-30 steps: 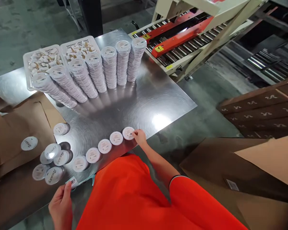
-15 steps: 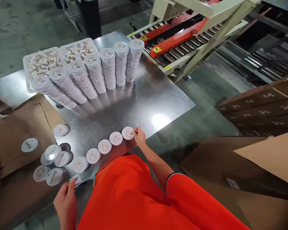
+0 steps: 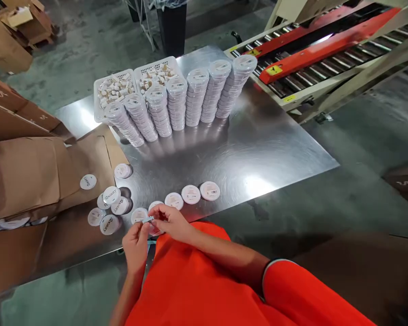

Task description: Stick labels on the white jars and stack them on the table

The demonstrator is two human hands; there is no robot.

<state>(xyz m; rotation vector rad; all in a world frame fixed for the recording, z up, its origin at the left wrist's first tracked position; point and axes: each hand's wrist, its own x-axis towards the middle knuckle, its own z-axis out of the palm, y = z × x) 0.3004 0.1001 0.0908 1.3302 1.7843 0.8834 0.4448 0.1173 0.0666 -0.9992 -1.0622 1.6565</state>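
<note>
My left hand (image 3: 136, 244) and my right hand (image 3: 172, 222) meet at the near table edge, fingers pinched on a small pale label sheet (image 3: 148, 219) between them. Just beyond them runs a row of round white containers (image 3: 191, 194), part of it hidden behind my right hand. The rightmost container (image 3: 210, 191) lies flat with a small printed label on it. To the left sits a loose group of round containers (image 3: 110, 224) with dark lettering. Tall leaning stacks of similar containers (image 3: 197, 97) stand at the back of the metal table (image 3: 258, 149).
Two white baskets (image 3: 98, 111) of small white and brown pieces stand behind the stacks. Cardboard (image 3: 23, 167) covers the table's left side. A roller conveyor (image 3: 313, 72) with red rails adjoins the far right.
My right hand has left the rightmost container and come back to my left hand at the label sheet. The camera view has turned, shifting the table rightward in the picture.
</note>
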